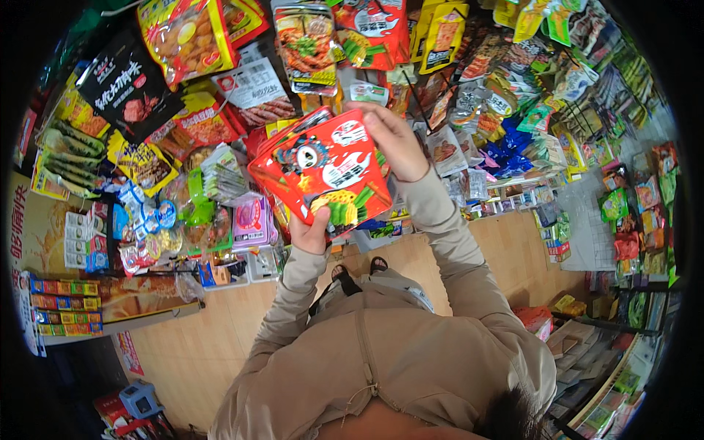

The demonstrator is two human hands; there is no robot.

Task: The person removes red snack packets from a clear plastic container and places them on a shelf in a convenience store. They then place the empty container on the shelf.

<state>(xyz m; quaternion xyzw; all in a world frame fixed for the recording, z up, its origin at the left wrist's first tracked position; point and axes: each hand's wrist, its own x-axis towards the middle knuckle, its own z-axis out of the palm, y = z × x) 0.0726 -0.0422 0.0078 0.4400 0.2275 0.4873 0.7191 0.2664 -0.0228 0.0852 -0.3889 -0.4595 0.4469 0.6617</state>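
Note:
Both my hands hold a red snack packet (330,170) tilted in front of my chest. A cartoon panda figure and a picture of green vegetables are printed on its face. My left hand (311,232) pinches the lower left edge, thumb on the front. At the upper right corner, my right hand (391,138) grips the packet, its fingers partly hidden behind it. Another red edge shows behind the upper left side; I cannot tell whether it is a second packet in my hands. A similar red packet (374,33) hangs beyond, beside a noodle-style food packet (306,49).
Hung packets surround my hands, among them a black packet (129,91) and a yellow-red bag (187,38). Below sit a purple packet (253,221) and blue-wrapped snacks (509,148). A goods rack (638,220) stands right, a blue plastic stool (141,400) lower left, on wood-look flooring (203,335).

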